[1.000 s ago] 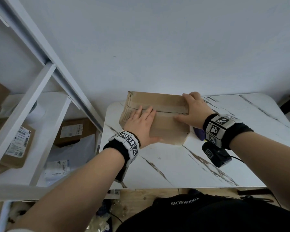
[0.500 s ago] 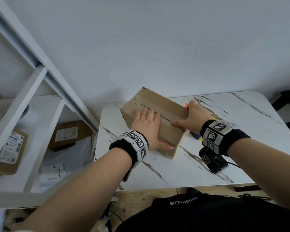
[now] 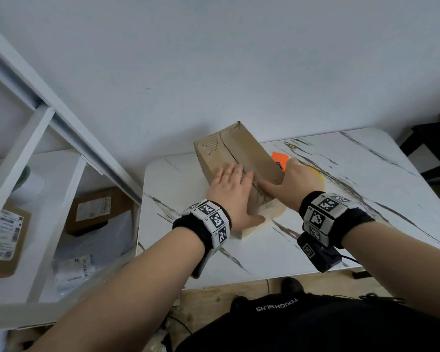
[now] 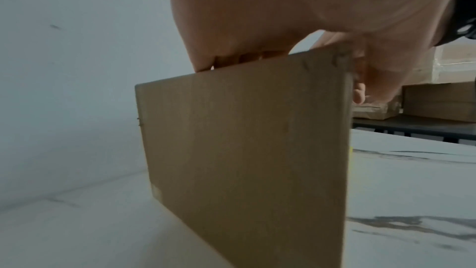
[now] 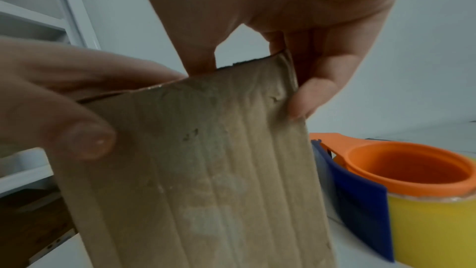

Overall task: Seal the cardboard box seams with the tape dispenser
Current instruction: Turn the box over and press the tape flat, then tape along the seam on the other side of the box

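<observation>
Both hands hold the cardboard box (image 3: 235, 171) — left hand (image 3: 230, 193) flat on top, right hand (image 3: 296, 185) gripping its edge, tape dispenser (image 5: 401, 186) at 3 o'clock.

The right hand (image 3: 294, 184) hides most of the tape dispenser (image 3: 279, 161) behind its grip, and the cardboard box (image 5: 195, 180) blurs at that grip.

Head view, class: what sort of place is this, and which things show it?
Probably a small parcel-packing corner in a home or stockroom. Labelled parcels lie on white shelving, more boxes are stacked behind, and a tape dispenser sits beside the cardboard box on the marble-look table.
</observation>
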`<act>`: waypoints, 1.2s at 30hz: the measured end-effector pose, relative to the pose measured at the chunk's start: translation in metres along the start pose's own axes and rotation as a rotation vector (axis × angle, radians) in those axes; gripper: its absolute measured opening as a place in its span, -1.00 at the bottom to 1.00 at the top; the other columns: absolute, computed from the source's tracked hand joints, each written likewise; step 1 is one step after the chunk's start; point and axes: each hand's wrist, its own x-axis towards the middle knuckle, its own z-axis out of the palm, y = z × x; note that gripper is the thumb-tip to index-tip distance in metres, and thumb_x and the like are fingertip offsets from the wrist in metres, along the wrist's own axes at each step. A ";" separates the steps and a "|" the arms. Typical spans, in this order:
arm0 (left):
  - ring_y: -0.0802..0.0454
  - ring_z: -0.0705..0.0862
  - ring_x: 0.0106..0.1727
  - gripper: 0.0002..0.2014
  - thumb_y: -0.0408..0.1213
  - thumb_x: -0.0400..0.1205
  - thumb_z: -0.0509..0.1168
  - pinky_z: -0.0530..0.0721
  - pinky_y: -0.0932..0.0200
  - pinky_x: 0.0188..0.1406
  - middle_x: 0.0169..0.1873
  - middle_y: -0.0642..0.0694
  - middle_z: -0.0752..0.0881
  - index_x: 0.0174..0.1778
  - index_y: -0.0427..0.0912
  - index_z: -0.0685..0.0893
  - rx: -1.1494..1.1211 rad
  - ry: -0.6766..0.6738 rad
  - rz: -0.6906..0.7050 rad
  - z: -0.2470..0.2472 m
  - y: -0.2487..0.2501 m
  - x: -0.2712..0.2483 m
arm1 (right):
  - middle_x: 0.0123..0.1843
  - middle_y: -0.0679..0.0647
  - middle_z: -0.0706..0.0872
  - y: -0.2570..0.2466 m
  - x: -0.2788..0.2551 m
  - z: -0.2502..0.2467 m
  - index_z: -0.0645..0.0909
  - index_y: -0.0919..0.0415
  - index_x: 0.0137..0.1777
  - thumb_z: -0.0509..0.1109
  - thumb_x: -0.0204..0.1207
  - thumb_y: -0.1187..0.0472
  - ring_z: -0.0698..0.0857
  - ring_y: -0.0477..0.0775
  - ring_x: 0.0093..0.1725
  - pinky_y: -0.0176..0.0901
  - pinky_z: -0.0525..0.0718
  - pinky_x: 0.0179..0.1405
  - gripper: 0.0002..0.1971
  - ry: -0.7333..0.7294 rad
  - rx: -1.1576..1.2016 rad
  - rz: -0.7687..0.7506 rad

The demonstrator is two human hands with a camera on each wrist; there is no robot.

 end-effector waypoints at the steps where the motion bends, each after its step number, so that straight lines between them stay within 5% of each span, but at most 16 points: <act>1: -0.19 -0.08 0.66 0.02 0.35 0.40 0.25 -0.16 -0.12 0.65 0.65 -0.26 -0.03 0.63 -0.09 -0.05 -0.004 -0.002 -0.003 0.001 0.003 0.002 | -0.40 -0.07 0.45 0.001 0.000 0.000 0.33 0.21 -0.04 0.38 0.37 -0.29 0.45 -0.06 -0.47 -0.22 0.27 -0.60 -0.44 0.003 -0.006 -0.006; 5: -0.17 -0.08 0.67 -0.14 0.25 0.53 0.19 -0.16 -0.07 0.66 0.65 -0.27 -0.05 0.64 -0.04 -0.02 -0.012 -0.007 0.026 0.000 0.002 0.009 | -0.40 0.00 0.57 0.012 0.008 0.002 0.35 0.17 -0.19 0.26 0.46 -0.30 0.60 0.11 -0.38 -0.15 0.43 -0.54 -0.51 -0.032 0.027 -0.028; 8: -0.08 -0.08 0.67 -0.21 0.12 0.58 0.18 -0.17 -0.02 0.64 0.66 -0.19 -0.07 0.64 -0.04 -0.03 -0.008 0.023 0.075 -0.001 -0.005 0.011 | -0.26 0.25 0.73 0.025 0.016 0.002 0.44 0.20 -0.32 -0.01 0.66 -0.15 0.70 0.26 -0.14 0.00 0.56 -0.20 -0.50 -0.025 0.150 0.005; 11: -0.02 -0.05 0.67 -0.22 0.07 0.60 0.15 -0.15 -0.01 0.66 0.67 -0.12 -0.09 0.65 -0.11 -0.07 0.021 0.048 0.060 0.001 -0.005 0.011 | -0.14 0.33 0.64 0.043 0.028 0.007 0.57 0.35 -0.19 -0.04 0.72 0.10 0.63 0.31 -0.03 0.01 0.47 -0.10 -0.55 -0.050 0.084 -0.021; 14: 0.00 -0.05 0.67 -0.18 0.24 0.60 0.02 -0.19 0.01 0.64 0.67 -0.11 -0.09 0.64 -0.17 -0.09 0.024 0.060 0.017 0.003 0.005 0.014 | -0.10 0.27 0.53 0.064 0.040 0.022 0.51 0.19 -0.35 0.02 0.66 0.05 0.57 0.32 0.07 0.00 0.47 -0.02 -0.59 -0.198 -0.036 -0.061; 16: 0.02 -0.07 0.68 -0.23 0.22 0.64 -0.05 -0.21 0.03 0.62 0.67 -0.10 -0.07 0.64 -0.18 -0.08 0.030 0.075 -0.036 0.006 0.013 0.018 | 0.15 0.24 0.56 0.073 0.044 0.029 0.65 0.07 -0.01 0.06 0.62 -0.01 0.52 0.33 0.24 0.09 0.49 0.23 -0.67 -0.325 -0.166 -0.084; 18: 0.02 -0.08 0.68 -0.25 0.19 0.66 -0.05 -0.22 0.05 0.62 0.67 -0.09 -0.07 0.64 -0.18 -0.09 0.059 0.061 -0.062 0.007 0.017 0.022 | 0.32 0.18 0.53 0.079 0.045 0.034 0.57 -0.08 0.30 0.08 0.63 -0.05 0.49 0.30 0.33 0.09 0.42 0.33 -0.65 -0.403 -0.247 -0.136; 21: 0.04 -0.11 0.68 -0.26 0.18 0.67 -0.05 -0.21 0.04 0.63 0.67 -0.08 -0.09 0.64 -0.17 -0.12 0.094 0.021 -0.075 0.006 0.017 0.022 | 0.29 0.16 0.58 0.083 0.046 0.045 0.53 -0.11 0.36 0.08 0.65 -0.04 0.58 0.26 0.25 0.00 0.46 0.19 -0.64 -0.421 -0.247 -0.192; 25: 0.06 -0.15 0.67 -0.26 0.18 0.67 -0.08 -0.20 0.01 0.65 0.67 -0.06 -0.14 0.64 -0.16 -0.16 0.116 -0.016 -0.107 0.005 0.018 0.020 | 0.02 0.15 0.70 0.085 0.049 0.040 0.70 0.04 0.19 0.22 0.62 0.06 0.61 0.20 -0.07 -0.15 0.42 -0.20 -0.72 -0.336 -0.094 -0.151; 28: 0.09 -0.16 0.67 -0.27 0.19 0.67 -0.10 -0.22 -0.02 0.65 0.67 -0.01 -0.17 0.64 -0.11 -0.17 0.102 -0.045 -0.128 0.002 0.019 0.020 | 0.02 0.13 0.76 0.092 0.052 0.021 0.76 0.07 0.04 0.33 0.54 0.19 0.66 0.22 -0.02 -0.18 0.47 -0.16 -0.81 -0.212 0.050 -0.139; 34: 0.08 -0.17 0.67 -0.29 0.19 0.65 -0.04 -0.21 -0.12 0.65 0.66 0.02 -0.18 0.64 -0.01 -0.15 0.040 -0.068 -0.199 -0.002 0.021 0.019 | -0.08 0.18 0.67 0.091 0.059 -0.020 0.40 0.16 0.40 0.34 0.49 0.33 0.63 0.17 -0.11 -0.11 0.56 -0.06 -0.53 -0.018 0.609 0.035; 36: 0.04 -0.12 0.67 -0.27 0.19 0.64 0.01 -0.18 -0.14 0.65 0.67 -0.01 -0.13 0.64 -0.04 -0.10 -0.001 -0.071 -0.203 -0.008 0.022 0.020 | -0.14 0.10 0.63 0.085 0.062 -0.040 0.45 0.21 0.39 0.30 0.49 0.33 0.61 0.14 -0.11 -0.06 0.59 -0.03 -0.56 0.055 0.742 0.069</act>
